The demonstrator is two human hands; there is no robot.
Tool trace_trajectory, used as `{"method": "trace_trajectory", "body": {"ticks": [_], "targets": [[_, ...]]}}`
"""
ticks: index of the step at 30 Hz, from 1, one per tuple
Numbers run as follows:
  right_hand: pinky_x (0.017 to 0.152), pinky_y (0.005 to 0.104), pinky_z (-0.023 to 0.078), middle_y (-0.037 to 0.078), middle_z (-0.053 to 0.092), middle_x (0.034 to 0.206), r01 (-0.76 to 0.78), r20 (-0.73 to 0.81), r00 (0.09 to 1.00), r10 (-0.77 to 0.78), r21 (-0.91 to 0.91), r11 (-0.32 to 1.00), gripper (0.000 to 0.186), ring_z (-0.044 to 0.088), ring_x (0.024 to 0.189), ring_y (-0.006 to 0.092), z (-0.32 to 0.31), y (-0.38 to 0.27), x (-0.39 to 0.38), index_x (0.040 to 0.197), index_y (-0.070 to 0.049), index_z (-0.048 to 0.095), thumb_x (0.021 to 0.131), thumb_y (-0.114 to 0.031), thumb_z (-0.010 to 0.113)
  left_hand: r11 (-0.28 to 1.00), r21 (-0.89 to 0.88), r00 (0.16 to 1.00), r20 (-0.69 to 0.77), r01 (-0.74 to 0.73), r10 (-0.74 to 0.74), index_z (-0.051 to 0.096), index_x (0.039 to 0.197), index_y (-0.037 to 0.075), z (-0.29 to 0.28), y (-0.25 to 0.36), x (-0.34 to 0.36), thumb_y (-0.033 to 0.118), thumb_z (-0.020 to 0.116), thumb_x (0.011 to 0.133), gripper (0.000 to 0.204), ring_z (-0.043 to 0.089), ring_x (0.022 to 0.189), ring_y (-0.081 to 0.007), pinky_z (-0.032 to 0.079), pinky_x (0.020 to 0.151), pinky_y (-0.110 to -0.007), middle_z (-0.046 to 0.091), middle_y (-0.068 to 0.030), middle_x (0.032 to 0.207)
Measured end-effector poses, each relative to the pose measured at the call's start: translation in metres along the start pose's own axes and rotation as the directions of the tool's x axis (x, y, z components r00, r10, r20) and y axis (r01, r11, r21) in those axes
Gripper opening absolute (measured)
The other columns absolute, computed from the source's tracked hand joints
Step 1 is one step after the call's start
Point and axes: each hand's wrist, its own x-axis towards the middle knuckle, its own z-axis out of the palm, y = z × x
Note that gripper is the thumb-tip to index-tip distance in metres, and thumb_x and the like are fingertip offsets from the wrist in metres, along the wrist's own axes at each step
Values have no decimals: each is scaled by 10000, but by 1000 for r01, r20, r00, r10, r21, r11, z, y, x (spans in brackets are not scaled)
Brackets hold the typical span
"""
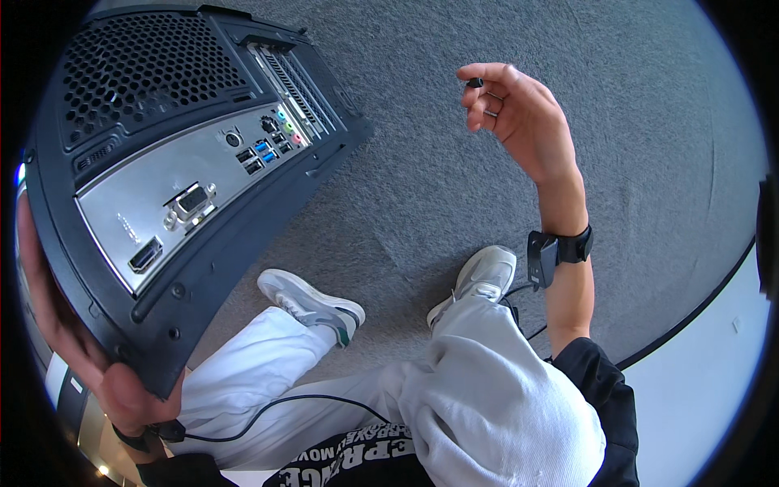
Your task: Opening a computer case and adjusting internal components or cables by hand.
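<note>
A black computer case [213,264] fills the left side, tilted, with its rear side facing me. Its silver port panel [114,191] carries video, USB and audio sockets, next to a honeycomb vent [150,69] and slotted expansion covers [296,93]. My left hand [134,394] wraps round the near left corner of the case, with some fingers along its outer side. Away from the case, over the carpet, my right hand [527,122] is raised. Its fingertips pinch a small black cylindrical piece [475,83], too small to name surely.
Grey carpet [406,195] covers the floor. My shoes [312,307] and bent legs in light trousers are close below the case. A black cable [316,398] runs from the left wristband across my lap. A white wall [690,357] stands at the right.
</note>
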Motion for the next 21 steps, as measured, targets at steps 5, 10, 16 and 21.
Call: {"method": "trace_trajectory", "body": {"ticks": [5,10,16,21], "targets": [[791,357,619,129,735,1003,53,-91,989,-117,-517,854,238,744,856,229,11,-6,-5,1168,-10,694,988,-158,642,996,-78,998,-48,35,-39,129,1595,120,0,-4,-7,636,646,845,1047,451,1370,-422,515,1047,-552,246,-264,1568],[958,437,553,100,732,1044,-68,-110,964,-240,-982,176,159,667,1095,305,13,-9,-9,1043,-95,762,920,-185,716,985,-153,986,-130,80,-100,131,1592,87,1,-3,-17,665,636,846,1070,474,1353,-420,520,1043,-547,267,-269,1557],[986,411,506,119,714,1081,-86,78,930,-360,-904,-420,146,602,1200,334,-24,-1,-17,1012,-97,784,889,-155,732,989,-118,985,-137,85,-101,135,1583,67,-8,-6,-29,626,647,838,1063,503,1325,-427,534,1026,-542,289,-279,1544],[866,396,560,154,719,1055,-249,-277,952,-132,-949,196,223,717,947,332,-35,7,-16,1132,-62,743,953,-133,632,991,133,1000,-16,-2,4,144,1570,86,-30,-22,-43,468,695,814,1011,528,1288,-448,556,991,-542,304,-294,1533]]}}
